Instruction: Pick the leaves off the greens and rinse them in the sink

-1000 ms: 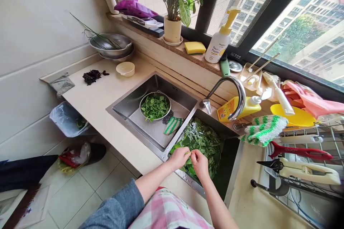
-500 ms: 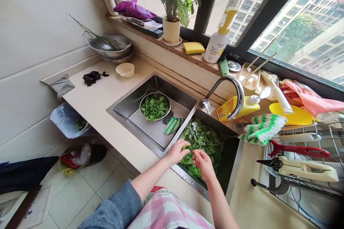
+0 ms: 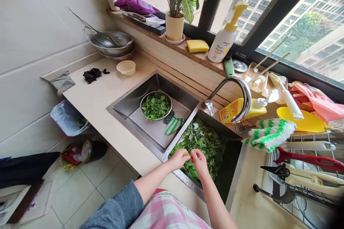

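Over the front of the right sink basin, my left hand [image 3: 178, 159] and my right hand [image 3: 198, 160] meet with fingers pinched. A small yellow-green bit of leaf or stem [image 3: 186, 154] shows at the left fingertips. Whether the right fingers also grip it is too small to tell. Below both hands, leafy greens [image 3: 205, 139] lie in water in the right basin. In the left basin [image 3: 126, 116], a round bowl holds picked greens [image 3: 156, 106], beside a green-striped cloth [image 3: 174, 125] and a dark scrubber [image 3: 168, 117].
The curved faucet [image 3: 245, 89] rises behind the basins, with a yellow bottle [image 3: 228, 110] beside it. A striped towel [image 3: 271, 134] hangs at right near a wire rack holding shears [image 3: 309, 174]. On the left counter are dark leaves [image 3: 94, 74], a small tub [image 3: 126, 67] and metal bowls [image 3: 118, 41].
My hands drew slightly apart half a second ago, the right fingers opening a little, and are now back together at the fingertips. The view has shifted slightly.
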Motion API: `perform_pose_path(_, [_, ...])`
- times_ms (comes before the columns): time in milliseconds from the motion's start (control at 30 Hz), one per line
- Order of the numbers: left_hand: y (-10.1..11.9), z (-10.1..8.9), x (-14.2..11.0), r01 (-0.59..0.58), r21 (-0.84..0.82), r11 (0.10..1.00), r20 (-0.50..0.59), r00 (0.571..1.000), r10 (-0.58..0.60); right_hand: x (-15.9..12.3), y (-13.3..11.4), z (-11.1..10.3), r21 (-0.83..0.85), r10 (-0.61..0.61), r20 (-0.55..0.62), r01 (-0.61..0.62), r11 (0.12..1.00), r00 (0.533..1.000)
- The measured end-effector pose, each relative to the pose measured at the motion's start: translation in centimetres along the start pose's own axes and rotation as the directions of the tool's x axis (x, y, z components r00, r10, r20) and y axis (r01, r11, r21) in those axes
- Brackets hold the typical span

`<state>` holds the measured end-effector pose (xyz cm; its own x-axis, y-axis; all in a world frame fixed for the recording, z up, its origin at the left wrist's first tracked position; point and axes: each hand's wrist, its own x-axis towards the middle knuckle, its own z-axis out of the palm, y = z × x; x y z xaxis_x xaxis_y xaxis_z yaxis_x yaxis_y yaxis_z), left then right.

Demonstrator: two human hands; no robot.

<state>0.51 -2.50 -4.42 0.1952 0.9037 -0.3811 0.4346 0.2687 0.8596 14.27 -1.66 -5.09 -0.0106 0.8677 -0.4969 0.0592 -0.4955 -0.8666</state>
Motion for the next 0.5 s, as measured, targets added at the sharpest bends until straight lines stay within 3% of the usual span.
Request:
perform_pose_path(67, [0.1, 0.0, -0.1, -0.005, -0.017, 1.000, 0.008, 1.000, 0.005, 2.3, 0.9, 0.0, 0.028, 0.087, -0.155, -0.083, 0.996, 0.984])
perform_pose_path(133, [0.2, -0.2, -0.4, -0.013, -0.085, 0.996, 0.021, 1.000, 0.015, 5.0, 1.6, 0.2, 0.049, 0.188, -0.226, -0.181, 0.982, 0.956])
perform_pose_path(333, [0.1, -1.5, -1.5, -0.006, -0.293, 0.956, 0.016, 1.000, 0.011, 11.9, 1.9, 1.7, 0.046, 0.344, -0.205, -0.342, 0.939, 0.916])
perform_pose_path(500, [-0.7, -1.6, -1.6, 0.030, -0.298, 0.954, 0.006, 1.000, -0.029, 12.5, 2.0, 1.5, 0.043, 0.367, -0.160, -0.365, 0.930, 0.916])
